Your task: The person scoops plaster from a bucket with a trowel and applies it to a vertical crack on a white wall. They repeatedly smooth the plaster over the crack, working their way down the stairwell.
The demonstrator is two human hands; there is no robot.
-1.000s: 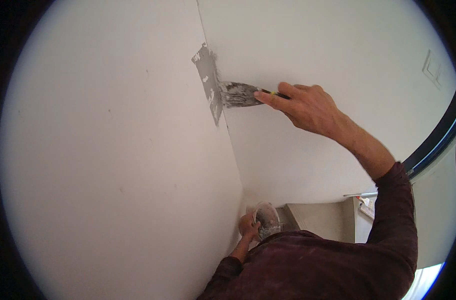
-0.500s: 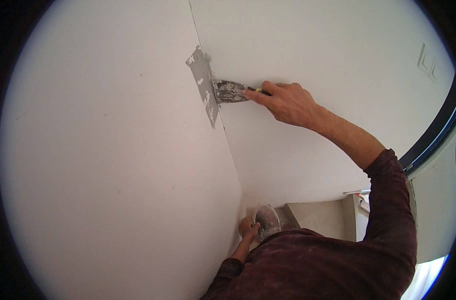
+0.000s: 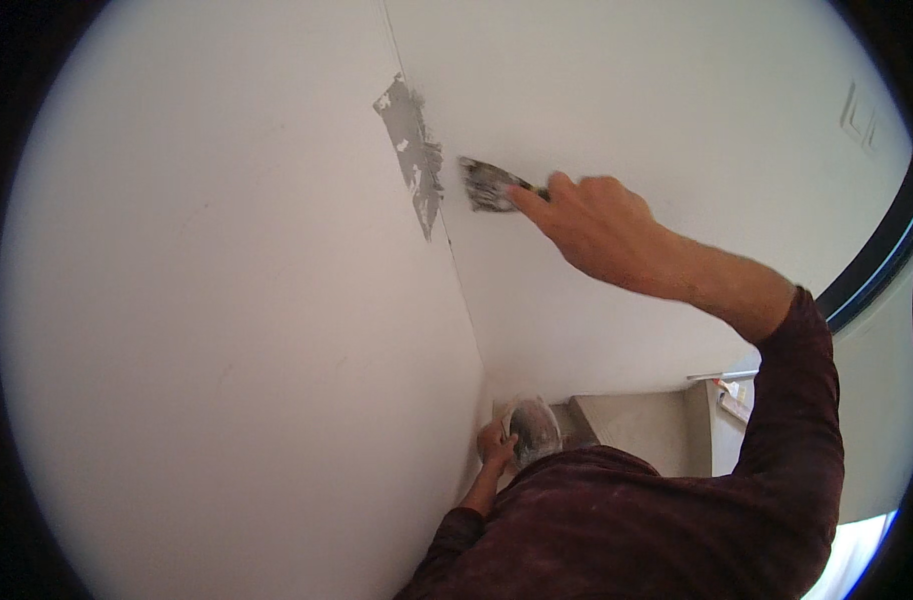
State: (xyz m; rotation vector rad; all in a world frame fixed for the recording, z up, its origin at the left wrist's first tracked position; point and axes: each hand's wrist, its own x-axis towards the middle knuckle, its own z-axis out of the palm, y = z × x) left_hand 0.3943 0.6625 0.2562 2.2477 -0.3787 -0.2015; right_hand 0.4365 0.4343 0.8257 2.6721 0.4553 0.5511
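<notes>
My right hand (image 3: 602, 230) grips a dark putty knife (image 3: 492, 185) streaked with pale filler, its blade just right of a grey patch (image 3: 412, 150) on the left wall (image 3: 227, 270). The patch runs along the corner crack, with white flecks in it. Low in the corner, my left hand (image 3: 495, 445) is closed on the near side of a round, plaster-smeared container (image 3: 532, 430) with dark contents.
The right wall (image 3: 617, 110) carries a switch plate (image 3: 857, 115). A dark frame (image 3: 872, 255) curves at the right edge. Below are a grey ledge (image 3: 642, 430) and a few small tools (image 3: 732, 400) behind my arm.
The putty knife has come away from the patch, to the right, and my right hand has shifted with it. My left hand still holds the container.
</notes>
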